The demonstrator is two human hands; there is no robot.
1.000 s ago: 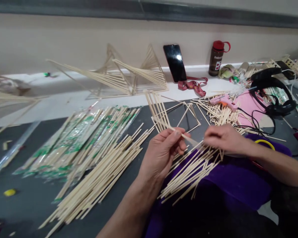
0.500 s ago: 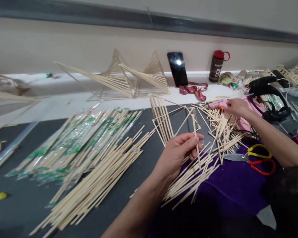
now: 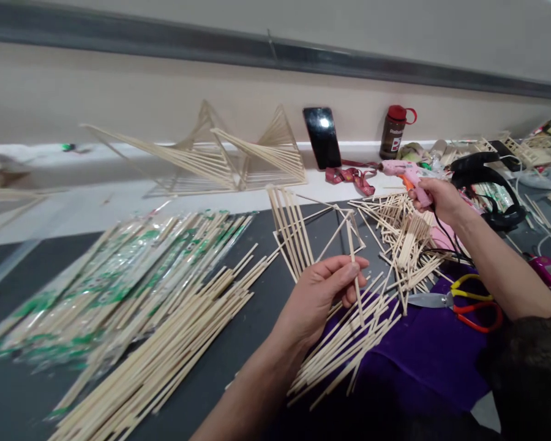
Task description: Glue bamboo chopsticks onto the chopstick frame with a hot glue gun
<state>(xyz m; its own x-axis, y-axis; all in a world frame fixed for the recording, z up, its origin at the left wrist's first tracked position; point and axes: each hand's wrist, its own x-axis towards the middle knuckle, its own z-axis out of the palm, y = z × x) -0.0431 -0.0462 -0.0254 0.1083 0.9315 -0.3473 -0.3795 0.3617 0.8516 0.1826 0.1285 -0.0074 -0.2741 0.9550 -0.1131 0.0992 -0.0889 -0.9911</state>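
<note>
Between thumb and fingers, my left hand pinches a thin wooden stick, held tilted near upright. Just beyond it, a partly built stick frame rests on the dark table. My right hand is wrapped round a pink glue gun with an orange trigger, its nozzle pointing left. The gun is raised above a heap of short sticks. Below my left hand, more cut sticks lie on a purple cloth.
Scissors lie right of the short sticks. Bagged chopsticks and a loose stick bundle cover the left. Along the wall stand finished stick models, a phone and a bottle. Black headphones sit at right.
My right hand has lifted the pink glue gun off the table and turned its nozzle left. My left hand keeps its pinch on the stick. The view has shifted slightly.
</note>
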